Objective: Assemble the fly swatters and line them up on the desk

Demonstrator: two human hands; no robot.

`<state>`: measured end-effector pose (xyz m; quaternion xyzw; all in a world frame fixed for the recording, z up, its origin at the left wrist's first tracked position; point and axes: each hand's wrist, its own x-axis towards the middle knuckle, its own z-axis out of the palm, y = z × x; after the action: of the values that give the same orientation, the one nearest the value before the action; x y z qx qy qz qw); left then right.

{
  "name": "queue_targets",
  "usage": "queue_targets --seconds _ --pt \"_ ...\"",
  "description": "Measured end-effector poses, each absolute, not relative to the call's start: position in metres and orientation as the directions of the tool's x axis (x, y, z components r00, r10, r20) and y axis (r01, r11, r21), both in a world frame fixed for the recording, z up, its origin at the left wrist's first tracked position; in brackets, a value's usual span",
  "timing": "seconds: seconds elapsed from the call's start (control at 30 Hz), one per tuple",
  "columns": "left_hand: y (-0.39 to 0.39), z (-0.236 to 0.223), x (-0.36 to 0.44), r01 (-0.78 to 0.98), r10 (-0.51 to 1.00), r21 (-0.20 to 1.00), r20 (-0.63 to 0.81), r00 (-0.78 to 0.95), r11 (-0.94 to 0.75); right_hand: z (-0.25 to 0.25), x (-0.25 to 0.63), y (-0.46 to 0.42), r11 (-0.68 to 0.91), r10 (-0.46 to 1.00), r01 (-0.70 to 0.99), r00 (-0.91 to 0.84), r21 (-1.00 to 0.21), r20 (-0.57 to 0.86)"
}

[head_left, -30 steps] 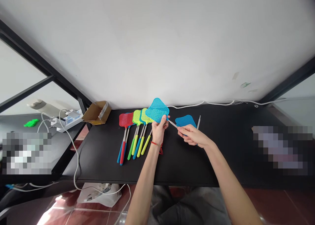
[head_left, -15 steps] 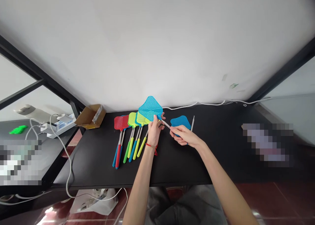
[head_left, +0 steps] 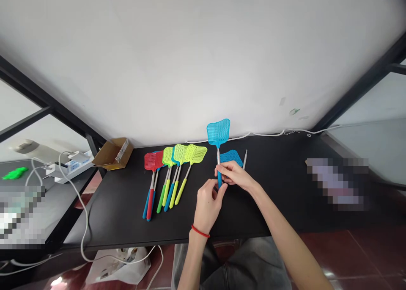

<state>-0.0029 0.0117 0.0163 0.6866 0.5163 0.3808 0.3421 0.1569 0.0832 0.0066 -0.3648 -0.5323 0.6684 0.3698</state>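
Observation:
A blue fly swatter [head_left: 218,132] stands nearly upright in front of me, its mesh head up against the wall behind. My right hand [head_left: 234,173] is closed round it where the metal rod meets the blue handle. Lower down, my left hand [head_left: 209,202] has its thumb and fingers curled about the handle's bottom end; that contact is partly hidden. Behind my right hand lies another blue swatter head [head_left: 233,156], and beside it a thin metal rod [head_left: 245,158]. To the left, several swatters in red [head_left: 150,199], yellow-green [head_left: 181,191], green and blue lie in an overlapping row.
An opened cardboard box [head_left: 114,154] sits at the black table's [head_left: 120,214] back left. A white power strip [head_left: 74,166] with cables is beyond the frame post. A white cable [head_left: 266,134] runs along the wall. A blurred item [head_left: 336,182] lies at right.
The blue swatter has gone from tilted leftward to upright and moved right. My left hand has shifted from its neck down to the handle end; my right hand now grips higher on the handle.

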Motion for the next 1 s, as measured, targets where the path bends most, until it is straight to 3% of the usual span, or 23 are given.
queue_targets --seconds 0.3,0.53,0.6,0.7,0.8,0.87,1.0 --pt "-0.007 0.017 -0.026 0.639 0.977 0.739 0.174 0.122 -0.212 0.01 0.163 0.083 -0.117 0.801 0.041 -0.587 -0.992 -0.119" --pt "-0.012 0.005 -0.086 0.836 0.981 0.536 0.195 0.012 -0.116 0.012 0.19 0.084 -0.185 0.851 0.059 -0.489 -0.981 -0.19" --pt "-0.009 0.003 -0.093 0.866 0.984 0.485 0.172 0.038 -0.118 0.011 0.197 0.084 -0.168 0.899 0.022 -0.407 -0.986 -0.162" --pt "-0.004 -0.001 -0.095 0.894 0.992 0.438 0.116 0.05 -0.097 0.009 0.21 0.086 -0.069 0.99 0.044 -0.12 -0.997 -0.074" --pt "-0.001 -0.003 -0.095 0.909 0.997 0.411 0.075 0.035 -0.063 0.003 0.223 0.09 0.019 0.978 0.32 0.193 -0.947 0.084" --pt "0.0 -0.004 -0.096 0.913 0.998 0.407 0.065 0.014 -0.04 -0.002 0.23 0.093 -0.015 0.939 0.535 0.297 -0.845 0.172" --pt "0.001 -0.003 -0.097 0.912 0.997 0.41 0.067 -0.036 0.005 -0.011 0.233 0.096 -0.193 0.922 0.715 0.366 -0.672 0.124"
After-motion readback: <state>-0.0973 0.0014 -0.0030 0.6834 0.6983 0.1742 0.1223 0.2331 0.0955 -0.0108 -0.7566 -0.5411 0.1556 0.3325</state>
